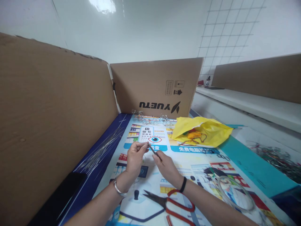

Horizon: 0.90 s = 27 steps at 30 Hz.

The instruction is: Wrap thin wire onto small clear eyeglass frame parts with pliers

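Note:
Both of my hands meet above the middle of the printed mat. My left hand point(136, 158), with a silver bangle at the wrist, has thumb and forefinger pinched; what sits between them is too small to make out. My right hand point(166, 166), wearing a black wristband, grips a slim dark stick-like tool point(154, 151) whose tip points up and left to the left fingertips. The tool's exact kind cannot be told. Below the hands lie scissors point(166, 202) with dark blades and red handles, blades partly apart, pointing left; the right forearm passes close beside the handles.
Thin metal wires point(101, 150) lie along the left, near a black flat object point(58, 194). A yellow bag point(211, 130) holds something orange. A clear wire coil point(218, 188) lies right, with tangled wire pieces point(275, 160) beyond. Cardboard panels point(152, 84) wall the back and left.

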### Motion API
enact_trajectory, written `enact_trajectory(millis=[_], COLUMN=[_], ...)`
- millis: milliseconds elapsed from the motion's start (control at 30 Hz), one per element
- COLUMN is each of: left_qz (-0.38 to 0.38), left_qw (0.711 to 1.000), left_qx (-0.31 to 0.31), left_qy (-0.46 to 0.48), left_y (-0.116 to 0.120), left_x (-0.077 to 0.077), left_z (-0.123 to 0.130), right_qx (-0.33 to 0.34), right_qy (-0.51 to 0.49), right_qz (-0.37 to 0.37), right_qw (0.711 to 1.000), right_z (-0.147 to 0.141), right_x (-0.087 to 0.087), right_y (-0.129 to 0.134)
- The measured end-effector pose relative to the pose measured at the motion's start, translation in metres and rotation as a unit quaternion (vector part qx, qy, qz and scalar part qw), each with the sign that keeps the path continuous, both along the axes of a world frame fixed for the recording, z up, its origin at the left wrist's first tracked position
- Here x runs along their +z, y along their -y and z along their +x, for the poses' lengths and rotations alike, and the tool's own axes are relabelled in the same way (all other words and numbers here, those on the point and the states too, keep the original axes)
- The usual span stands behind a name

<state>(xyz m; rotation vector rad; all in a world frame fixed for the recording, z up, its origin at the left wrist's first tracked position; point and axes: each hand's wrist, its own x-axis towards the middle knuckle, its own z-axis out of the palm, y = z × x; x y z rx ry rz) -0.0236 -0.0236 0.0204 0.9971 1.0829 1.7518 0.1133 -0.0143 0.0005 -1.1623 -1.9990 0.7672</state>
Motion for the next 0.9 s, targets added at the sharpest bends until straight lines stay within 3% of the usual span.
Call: enact_trajectory(millis=[233,533,733,900], left_qz=[0.000,0.074,0.073,0.036], left_qw=[0.999,0.974,0.956,0.963], left_qx=[0.005,-0.001,-0.045,-0.113], left_qy=[-0.043,-0.215,-0.281,-0.242], left_y=[0.000,-0.006,-0.007,-0.007], left_x=[0.004,0.005,0.016,0.027], left_z=[-0.002,-0.022,-0.032,-0.036], right_qx=[-0.005,0.021,0.047,0.045], right_qy=[0.033,0.077,0.122,0.184], right_qz=[0.005,0.035,0.076,0.108], right_qw=[0.999,0.996,0.988,0.976], right_z=[0.001,0.006,0.011,0.017], right_x=[0.002,0.008,0.017,0.025], right_y=[0.000,-0.003,-0.005,-0.007])
